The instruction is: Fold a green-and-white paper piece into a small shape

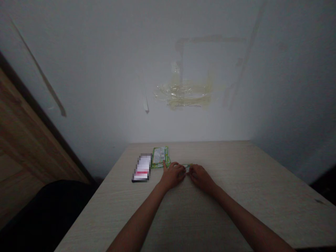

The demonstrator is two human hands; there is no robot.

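A thin green-and-white wrapper (pixel 187 166) lies low over the table between my two hands. My left hand (pixel 172 176) is palm down with its fingers curled at the wrapper's left end; its outermost finger stretches to the edge of a flat green-and-white packet (pixel 160 155). The right end of the wrapper is pinched in the fingers of my right hand (pixel 201 176). Both hands rest close together near the table's middle, and they hide most of the wrapper. Small print shows on the packet but is unreadable.
Left of the packet lies a phone (pixel 143 168) with a lit, blurred screen. The pale wooden table (pixel 236 164) meets a white wall (pixel 118 70) carrying peeling tape (pixel 183 94). At the left are a wooden panel (pixel 23 122) and a dark object (pixel 57 206).
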